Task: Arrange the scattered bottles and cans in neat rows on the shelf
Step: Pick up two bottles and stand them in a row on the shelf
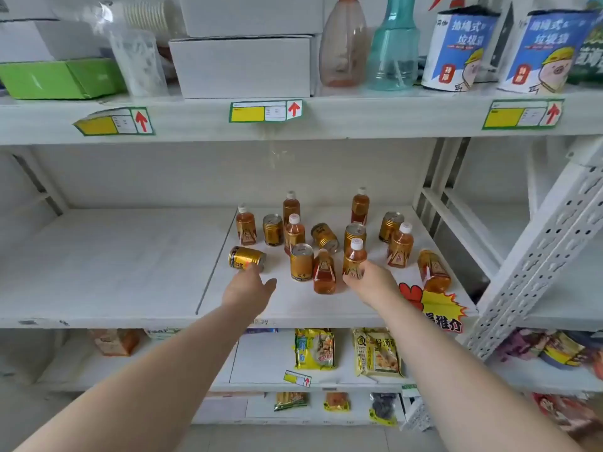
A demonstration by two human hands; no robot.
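Note:
Several amber tea bottles and gold cans stand or lie scattered on the right half of the white middle shelf (130, 262). A gold can (245, 257) lies on its side at the left of the group, and my left hand (249, 287) reaches to it, fingertips touching its near side, thumb spread. My right hand (370, 278) is closed around the base of an upright white-capped bottle (355, 259). Just left of that, one bottle (324, 272) lies on its side, and another (434, 270) lies at the far right. An upright can (301, 262) stands between my hands.
The left half of the middle shelf is bare white board. A red and yellow promo sticker (437, 308) sits on the front edge at right. A perforated steel upright (535, 252) slants at right. Boxes and spray bottles fill the upper shelf; snack packs (315, 349) sit below.

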